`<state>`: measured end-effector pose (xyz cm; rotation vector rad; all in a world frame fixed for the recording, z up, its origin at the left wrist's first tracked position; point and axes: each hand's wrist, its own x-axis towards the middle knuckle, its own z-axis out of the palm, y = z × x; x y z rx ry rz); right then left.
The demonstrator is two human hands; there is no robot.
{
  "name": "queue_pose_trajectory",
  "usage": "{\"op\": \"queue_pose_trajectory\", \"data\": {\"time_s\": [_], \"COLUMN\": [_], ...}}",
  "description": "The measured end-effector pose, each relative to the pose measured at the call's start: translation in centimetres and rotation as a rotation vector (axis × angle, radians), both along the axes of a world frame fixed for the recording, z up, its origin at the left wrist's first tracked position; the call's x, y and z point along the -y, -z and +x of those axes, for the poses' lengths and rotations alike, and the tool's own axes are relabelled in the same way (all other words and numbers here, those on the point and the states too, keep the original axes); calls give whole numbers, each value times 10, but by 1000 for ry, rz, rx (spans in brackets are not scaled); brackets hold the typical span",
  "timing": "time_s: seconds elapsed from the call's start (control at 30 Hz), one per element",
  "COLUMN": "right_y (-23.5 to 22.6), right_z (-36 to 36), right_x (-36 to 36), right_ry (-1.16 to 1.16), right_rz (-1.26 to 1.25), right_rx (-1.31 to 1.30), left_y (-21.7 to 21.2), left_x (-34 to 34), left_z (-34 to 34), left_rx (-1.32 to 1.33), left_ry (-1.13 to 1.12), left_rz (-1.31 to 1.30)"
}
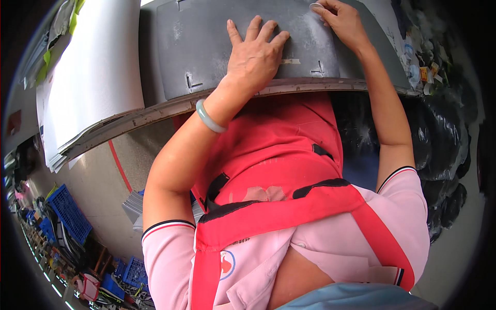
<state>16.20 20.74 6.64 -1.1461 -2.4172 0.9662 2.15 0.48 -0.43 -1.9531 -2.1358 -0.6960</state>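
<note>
A dark grey flat board [199, 41] lies on the table, with white chalky smears and small corner-shaped marks near its corners. My left hand [254, 58] rests on the middle of it, palm down and fingers spread, holding nothing. To the right, at the board's far right part, my right hand [345, 25] pinches a small thin white piece with a rounded edge [315, 5]. Most of that piece is hidden by the fingers, so its kind cannot be told. A whitish smear [318, 28] shows on the board just below this hand. A pale green bangle circles my left wrist.
A stack of large white sheets [95, 77] lies on the table at the left, overhanging its worn front edge [150, 114]. Black plastic bags [442, 134] crowd the right side, below scraps. Blue crates [70, 213] stand on the floor at the lower left.
</note>
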Motion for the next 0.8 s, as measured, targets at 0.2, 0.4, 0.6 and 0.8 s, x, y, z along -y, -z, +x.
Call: {"op": "queue_pose_trajectory", "data": {"time_s": [0.2, 0.4, 0.6, 0.8], "right_y": [30, 25, 19, 18], "right_z": [-29, -53, -49, -54], "right_x": [-60, -65, -73, -51], "right_ry": [-277, -374, -104, 32], "right_rz": [454, 543, 206, 111], "right_rx": [-29, 32, 127, 16], "left_y": [-4, -5, -3, -2], "left_x": [-1, -1, -1, -1], "left_z": [2, -1, 1, 0], "left_rx": [24, 44, 61, 63], "left_ry": [5, 2, -7, 2], "left_rz": [-7, -4, 9, 14]}}
